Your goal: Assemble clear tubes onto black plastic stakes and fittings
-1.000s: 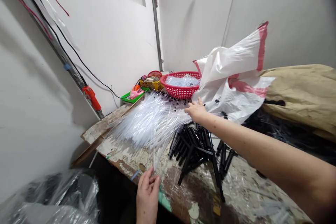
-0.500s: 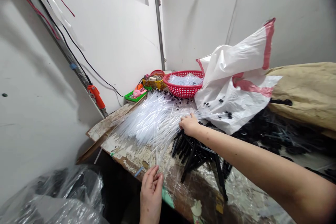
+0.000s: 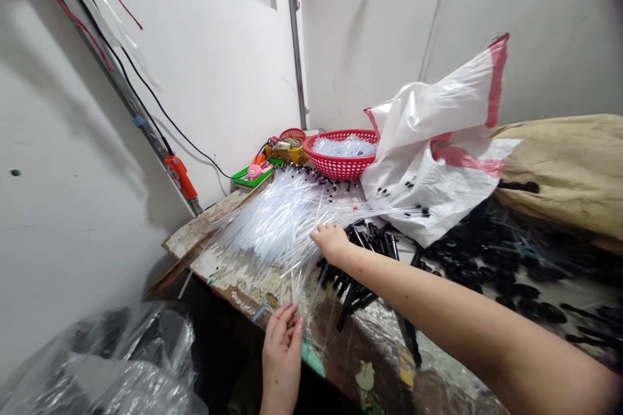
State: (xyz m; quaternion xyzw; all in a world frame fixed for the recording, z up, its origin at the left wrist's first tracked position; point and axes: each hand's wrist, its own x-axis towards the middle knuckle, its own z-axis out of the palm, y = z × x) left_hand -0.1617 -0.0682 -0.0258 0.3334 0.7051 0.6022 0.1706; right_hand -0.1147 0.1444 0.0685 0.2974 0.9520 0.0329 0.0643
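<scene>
A large pile of thin clear plastic strips (image 3: pixel 272 217) with small black ends fans across the worn table (image 3: pixel 233 282). My right hand (image 3: pixel 331 243) reaches in from the right and rests on the near right part of the strips, its fingers bent over them; whether it grips any is unclear. At the table's front edge my left hand (image 3: pixel 283 343) has its fingers pressed together at the lower ends of a few strips. Black rods (image 3: pixel 355 292) lie under and beside my right forearm.
A red basket (image 3: pixel 341 155) of clear pieces, a green tray (image 3: pixel 252 175) and a white sack (image 3: pixel 438 142) stand behind. Black parts (image 3: pixel 516 279) and a tan cloth (image 3: pixel 564 168) lie right. A plastic bag (image 3: pixel 107 363) is lower left, near an orange tool (image 3: pixel 180 175).
My right hand has moved left and slightly nearer along the strips, uncovering more black rods. My left hand has stayed almost in place.
</scene>
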